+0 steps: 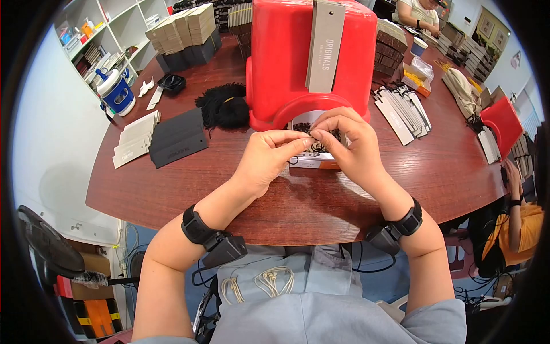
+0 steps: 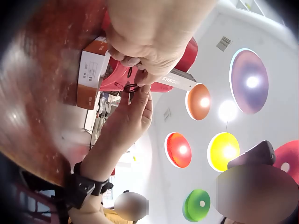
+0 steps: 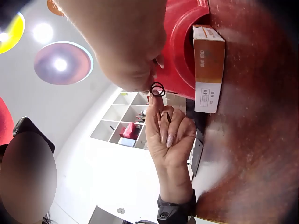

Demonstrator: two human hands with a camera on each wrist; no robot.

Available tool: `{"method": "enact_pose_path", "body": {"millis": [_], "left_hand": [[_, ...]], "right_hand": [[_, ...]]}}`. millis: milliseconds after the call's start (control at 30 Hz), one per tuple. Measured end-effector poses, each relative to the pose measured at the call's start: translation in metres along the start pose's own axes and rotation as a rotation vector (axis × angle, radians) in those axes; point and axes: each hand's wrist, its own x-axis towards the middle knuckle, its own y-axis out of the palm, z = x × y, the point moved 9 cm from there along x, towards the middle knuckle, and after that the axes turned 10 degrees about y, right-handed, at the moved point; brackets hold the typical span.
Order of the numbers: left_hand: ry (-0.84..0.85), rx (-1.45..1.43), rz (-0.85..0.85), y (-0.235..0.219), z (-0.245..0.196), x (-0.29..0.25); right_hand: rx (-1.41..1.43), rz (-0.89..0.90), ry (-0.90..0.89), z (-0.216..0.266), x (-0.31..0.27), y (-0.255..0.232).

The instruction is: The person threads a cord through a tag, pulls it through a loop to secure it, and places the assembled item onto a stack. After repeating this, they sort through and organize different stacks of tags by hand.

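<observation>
A thin black cord with small loops [image 2: 131, 87] [image 3: 158, 89] is held between the fingertips of both hands. My left hand [image 1: 258, 160] pinches it from the left with thumb and index finger. From the other side my right hand [image 1: 361, 149] pinches it, fingertips close to the left ones. Just beneath the hands is a small open box [image 1: 315, 163] of black pieces, partly hidden by them. Behind it an upturned red stool or tub [image 1: 275, 63] bears a stack of grey "ORIGINALS" tags [image 1: 326, 49].
Grey tags [image 1: 134, 137], black tags [image 1: 177, 137] and a black cord bundle [image 1: 226, 106] lie left. More tags [image 1: 401, 114] and an orange box [image 1: 415, 80] are at right. A blue-white jug [image 1: 117, 94] stands far left. Other people sit at the far side and right.
</observation>
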Motion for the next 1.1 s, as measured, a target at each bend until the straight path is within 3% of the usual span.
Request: {"method": "enact_pose_path", "body": {"millis": [33,100,300,500,567,633,700,833,900,933,1000,1100], "left_hand": [[-0.011,-0.009,-0.008,-0.001,0.000,0.000],[-0.022,-0.018,-0.018,-0.002,0.000,-0.001],[-0.026,-0.103,-0.071,-0.008,-0.003,0.000],[-0.014,-0.154,-0.017,-0.006,-0.002,0.001],[0.215,0.019,0.008,-0.003,-0.015,0.002],[0.220,0.107,0.040,0.001,-0.019,-0.001],[0.224,0.261,0.073,0.004,-0.020,-0.002],[0.204,0.235,0.060,0.002,-0.014,0.000],[0.167,0.141,0.012,-0.003,-0.006,0.002],[0.166,0.141,0.012,-0.003,-0.007,0.002],[-0.036,-0.056,-0.020,-0.005,0.005,0.000],[-0.100,-0.275,0.020,0.001,0.009,-0.001]], "right_hand": [[0.000,0.000,0.001,0.001,0.000,0.001],[0.272,0.021,0.187,-0.014,0.002,0.003],[0.272,0.179,0.229,-0.025,0.001,0.012],[0.400,0.161,0.211,-0.019,0.004,0.008],[0.460,0.160,0.286,-0.020,0.004,0.008],[0.519,0.159,0.361,-0.026,0.002,0.009],[0.356,0.139,0.278,-0.024,0.002,0.008],[0.157,0.066,0.181,-0.014,0.000,0.003],[0.013,-0.035,-0.012,0.003,-0.002,-0.001],[0.013,-0.036,-0.012,0.004,-0.002,-0.001],[-0.107,-0.106,-0.160,0.020,-0.005,-0.004],[-0.206,-0.169,-0.307,0.035,-0.009,-0.006]]}}
